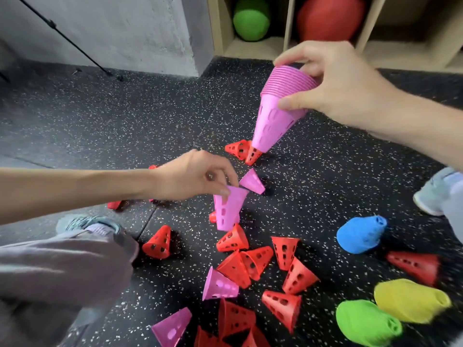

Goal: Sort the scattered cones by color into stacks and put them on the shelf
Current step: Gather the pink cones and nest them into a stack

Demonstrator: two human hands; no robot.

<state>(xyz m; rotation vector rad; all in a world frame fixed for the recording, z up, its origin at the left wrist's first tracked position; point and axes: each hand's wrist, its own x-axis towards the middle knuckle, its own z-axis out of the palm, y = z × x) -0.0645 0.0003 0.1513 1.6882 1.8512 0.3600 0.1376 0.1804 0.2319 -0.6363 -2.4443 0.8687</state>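
My right hand grips a stack of pink cones, held upside down and tilted above the floor. Lower and to the left, my left hand pinches the rim of a single pink cone, also upside down, just off the floor. Another pink cone lies right behind it. Two more pink cones lie nearer me among several scattered red cones. Stacks in blue, yellow and green lie on their sides at the right. The wooden shelf stands at the back.
The floor is black speckled rubber matting. A green ball and a red ball fill two shelf compartments. My knee and shoes are close to the cones. A thin black stand leg slants along the grey wall.
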